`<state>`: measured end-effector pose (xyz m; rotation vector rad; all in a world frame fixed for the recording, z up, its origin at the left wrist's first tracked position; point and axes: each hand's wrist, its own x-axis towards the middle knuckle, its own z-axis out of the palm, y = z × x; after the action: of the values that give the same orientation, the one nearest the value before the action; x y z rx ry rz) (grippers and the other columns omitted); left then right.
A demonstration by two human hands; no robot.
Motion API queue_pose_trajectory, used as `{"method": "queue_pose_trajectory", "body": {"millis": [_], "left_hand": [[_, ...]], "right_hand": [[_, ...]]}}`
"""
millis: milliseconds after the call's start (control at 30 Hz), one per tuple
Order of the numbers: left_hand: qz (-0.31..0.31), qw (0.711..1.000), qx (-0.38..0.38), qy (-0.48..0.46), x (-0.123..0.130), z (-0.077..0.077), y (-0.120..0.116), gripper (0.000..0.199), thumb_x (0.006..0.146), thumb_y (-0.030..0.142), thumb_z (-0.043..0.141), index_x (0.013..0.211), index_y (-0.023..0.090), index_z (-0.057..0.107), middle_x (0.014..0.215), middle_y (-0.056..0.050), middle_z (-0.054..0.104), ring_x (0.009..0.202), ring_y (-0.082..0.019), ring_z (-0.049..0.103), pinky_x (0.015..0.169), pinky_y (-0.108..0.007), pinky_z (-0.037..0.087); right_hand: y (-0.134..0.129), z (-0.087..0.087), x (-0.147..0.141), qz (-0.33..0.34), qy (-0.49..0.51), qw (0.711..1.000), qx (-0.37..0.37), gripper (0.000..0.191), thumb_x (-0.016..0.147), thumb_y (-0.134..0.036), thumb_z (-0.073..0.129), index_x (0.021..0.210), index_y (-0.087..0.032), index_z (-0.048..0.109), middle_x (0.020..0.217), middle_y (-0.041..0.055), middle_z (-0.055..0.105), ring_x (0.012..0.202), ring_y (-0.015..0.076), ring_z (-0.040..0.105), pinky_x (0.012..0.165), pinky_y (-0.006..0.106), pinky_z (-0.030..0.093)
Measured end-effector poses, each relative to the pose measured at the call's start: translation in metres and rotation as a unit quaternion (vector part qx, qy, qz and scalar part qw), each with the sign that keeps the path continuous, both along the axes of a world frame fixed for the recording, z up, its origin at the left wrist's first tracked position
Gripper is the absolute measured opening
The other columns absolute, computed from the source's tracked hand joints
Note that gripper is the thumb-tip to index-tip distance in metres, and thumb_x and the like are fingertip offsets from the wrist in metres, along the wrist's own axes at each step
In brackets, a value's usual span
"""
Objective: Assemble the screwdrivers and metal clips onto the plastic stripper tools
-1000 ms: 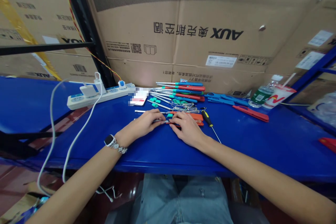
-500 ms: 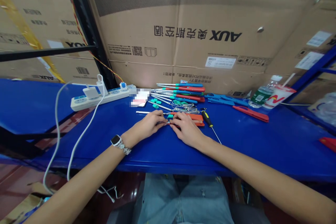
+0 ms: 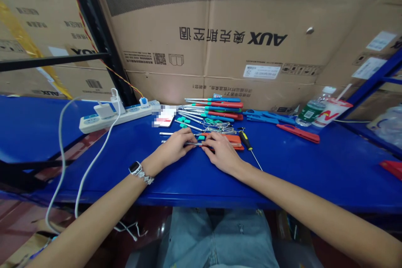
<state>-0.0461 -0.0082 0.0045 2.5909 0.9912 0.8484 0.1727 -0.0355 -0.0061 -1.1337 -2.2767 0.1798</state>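
My left hand, with a watch on its wrist, pinches a thin metallic rod. The fingers of my right hand are closed on the same slim piece, just to the right, near an orange handle. The fingertips of both hands are close together above the blue table. A small teal piece shows between the hands. Behind them lies a pile of tools with red and blue handles. A black and yellow screwdriver lies to the right of my right hand.
At the left is a white power strip with plugs and cables. A phone-like card lies behind my left hand. Blue tools, a red tool, a bottle and a cup are at the right. Large cardboard boxes stand behind.
More of the thin metallic rod now shows between and left of my hands. The whole view has shifted slightly; both hands stay close together.
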Motion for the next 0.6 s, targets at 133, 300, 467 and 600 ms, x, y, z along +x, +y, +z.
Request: {"method": "queue_pose_trajectory", "body": {"millis": [133,300,467,600], "left_hand": [[-0.037,0.999,0.007,-0.027,0.006,-0.005,0.0,0.015,0.096,0.012,0.058,0.09,0.018,0.071,0.096,-0.006,0.063,0.087,-0.019,0.065,0.082,-0.034,0.054],[-0.068,0.997,0.011,-0.021,0.008,-0.007,-0.001,0.023,0.1,0.014,0.051,0.095,0.018,0.074,0.098,-0.009,0.068,0.093,-0.022,0.066,0.085,-0.036,0.055],[-0.027,0.999,-0.032,-0.022,0.009,-0.003,-0.002,0.021,0.094,0.01,0.057,0.108,0.02,0.07,0.094,-0.006,0.071,0.09,-0.022,0.069,0.083,-0.034,0.055],[-0.016,0.995,-0.09,-0.05,0.013,0.003,-0.001,0.037,0.091,0.01,0.059,0.127,0.019,0.06,0.092,-0.003,0.074,0.088,-0.02,0.071,0.082,-0.032,0.055]], "right_hand": [[0.002,-0.002,0.0,-0.012,0.012,1.0,-0.009,0.014,0.097,-0.016,0.062,0.098,-0.017,0.075,0.103,0.0095,0.065,0.101,0.0246,0.061,0.091,0.043,0.049],[0.002,-0.005,0.0,-0.013,0.022,1.0,-0.006,0.013,0.096,-0.017,0.062,0.099,-0.018,0.075,0.104,0.0091,0.065,0.1,0.0241,0.061,0.09,0.043,0.048],[0.003,-0.004,0.001,-0.015,0.033,0.999,-0.012,0.012,0.094,-0.015,0.063,0.098,-0.017,0.075,0.103,0.0091,0.065,0.101,0.0244,0.061,0.091,0.043,0.048],[0.005,-0.004,0.001,-0.02,0.05,0.998,-0.038,0.012,0.091,-0.014,0.064,0.097,-0.017,0.074,0.105,0.0094,0.066,0.101,0.0249,0.062,0.094,0.044,0.048]]}}
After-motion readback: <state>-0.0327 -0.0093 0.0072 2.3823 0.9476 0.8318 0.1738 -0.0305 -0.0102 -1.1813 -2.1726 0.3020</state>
